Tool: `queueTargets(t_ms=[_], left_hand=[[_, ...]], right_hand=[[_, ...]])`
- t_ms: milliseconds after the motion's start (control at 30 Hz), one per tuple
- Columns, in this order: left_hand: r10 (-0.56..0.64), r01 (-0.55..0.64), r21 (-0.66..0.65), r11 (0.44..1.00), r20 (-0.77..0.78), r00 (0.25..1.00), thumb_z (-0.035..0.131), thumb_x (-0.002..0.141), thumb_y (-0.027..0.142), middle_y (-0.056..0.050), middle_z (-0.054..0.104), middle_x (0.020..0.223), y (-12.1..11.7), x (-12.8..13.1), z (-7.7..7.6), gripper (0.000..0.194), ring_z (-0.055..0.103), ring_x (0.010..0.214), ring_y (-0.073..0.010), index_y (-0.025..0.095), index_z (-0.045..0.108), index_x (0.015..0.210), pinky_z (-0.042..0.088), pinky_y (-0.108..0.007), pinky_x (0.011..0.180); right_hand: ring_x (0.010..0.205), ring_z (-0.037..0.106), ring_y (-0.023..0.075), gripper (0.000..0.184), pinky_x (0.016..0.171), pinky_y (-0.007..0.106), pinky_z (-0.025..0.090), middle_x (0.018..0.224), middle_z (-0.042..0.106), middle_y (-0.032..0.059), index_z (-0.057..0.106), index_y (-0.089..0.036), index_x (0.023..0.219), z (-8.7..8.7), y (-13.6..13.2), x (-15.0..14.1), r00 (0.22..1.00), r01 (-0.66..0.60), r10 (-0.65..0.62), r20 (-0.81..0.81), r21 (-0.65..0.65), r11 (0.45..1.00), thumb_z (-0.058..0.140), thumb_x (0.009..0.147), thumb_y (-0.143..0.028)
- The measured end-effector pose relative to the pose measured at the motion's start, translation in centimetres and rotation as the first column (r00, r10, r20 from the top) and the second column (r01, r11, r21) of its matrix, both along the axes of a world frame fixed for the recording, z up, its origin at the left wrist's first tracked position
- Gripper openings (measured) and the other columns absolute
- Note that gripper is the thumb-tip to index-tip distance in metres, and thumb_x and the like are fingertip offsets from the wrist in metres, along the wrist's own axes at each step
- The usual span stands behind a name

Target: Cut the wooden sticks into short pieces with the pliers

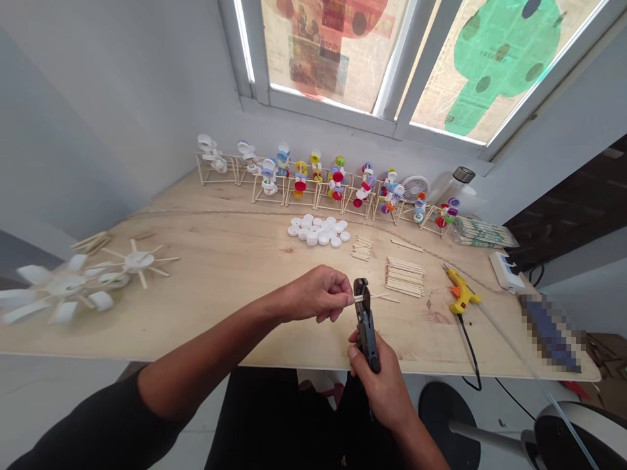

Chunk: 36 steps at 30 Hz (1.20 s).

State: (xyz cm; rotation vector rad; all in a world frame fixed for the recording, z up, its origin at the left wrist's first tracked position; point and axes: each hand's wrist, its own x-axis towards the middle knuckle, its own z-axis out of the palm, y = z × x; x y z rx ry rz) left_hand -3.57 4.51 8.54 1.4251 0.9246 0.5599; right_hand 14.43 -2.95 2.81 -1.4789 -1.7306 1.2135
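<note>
"What are the hands on?"

"The left hand (pixel 313 294) pinches a wooden stick (pixel 377 297) into the jaws of cutters (pixel 366 329), whose handles the right hand (pixel 382 385) grips closed."

"How far along?"

"A long row of cap-and-stick frames (pixel 318 186) stands built; loose white caps (pixel 318 230) and sticks (pixel 404 275) remain on the surface (pixel 206 274). No writing reads."

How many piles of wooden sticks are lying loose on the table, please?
3: a small pile near the white bottle caps, a larger pile beside it, and a blurred pile at the table's left end. More may be hidden.
</note>
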Motion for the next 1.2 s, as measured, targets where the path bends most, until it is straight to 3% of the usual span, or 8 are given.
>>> queueTargets(t_ms=[667,867,967,1067,1200], left_hand=[[0.01,0.0,0.101,0.995,-0.098,0.995,0.049,0.074,0.024,0.006,0.052,0.048,0.9,0.3,0.3,0.01,0.041,0.035,-0.0046,0.015,0.05,0.07,0.027,-0.015,0.034],[0.048,-0.014,0.217,0.976,-0.153,0.987,0.045,0.08,0.029,0.004,0.054,0.053,0.8,0.7,0.3,0.016,0.043,0.039,-0.0058,0.016,0.049,0.073,0.033,-0.017,0.04],[0.121,-0.001,0.416,0.91,-0.263,0.957,0.045,0.081,0.026,0.004,0.053,0.055,0.6,0.8,0.5,0.014,0.045,0.045,-0.0066,0.016,0.05,0.073,0.034,-0.017,0.045],[0.227,0.069,0.625,0.778,-0.381,0.896,0.045,0.081,0.02,0.004,0.053,0.057,0.4,1.0,0.1,0.01,0.046,0.049,-0.008,0.017,0.051,0.074,0.033,-0.018,0.048],[0.33,0.167,0.747,0.644,-0.469,0.819,0.042,0.083,0.019,0.002,0.055,0.06,0.5,1.0,-1.2,0.008,0.049,0.052,-0.0111,0.017,0.048,0.078,0.031,-0.02,0.049]], right_hand=[[0.05,0.041,0.0101,0.013,0.048,0.021,0.031,0.056,0.041,-0.0063,0.048,-0.019,0.08,-0.5,0.5,-0.1,1.0,0.019,-0.019,0.013,0.022,1.0,0.045,0.084,-0.031],[0.05,0.039,0.0099,0.014,0.049,0.021,0.031,0.056,0.04,-0.0065,0.047,-0.019,0.077,-0.7,1.0,0.1,0.999,0.041,-0.042,0.016,0.04,0.998,0.045,0.083,-0.031],[0.051,0.038,0.0099,0.014,0.049,0.021,0.031,0.056,0.039,-0.0064,0.047,-0.019,0.075,-0.7,1.2,0.0,0.998,0.053,-0.055,0.025,0.059,0.997,0.045,0.083,-0.031],[0.052,0.039,0.0104,0.015,0.05,0.021,0.032,0.057,0.042,-0.0053,0.048,-0.018,0.074,-1.0,1.5,-0.1,0.997,0.064,-0.067,0.036,0.078,0.995,0.046,0.082,-0.031],[0.053,0.042,0.0113,0.016,0.051,0.022,0.032,0.058,0.047,-0.0042,0.049,-0.018,0.073,-1.4,2.1,-0.2,0.995,0.063,-0.069,0.072,0.081,0.995,0.047,0.081,-0.031]])
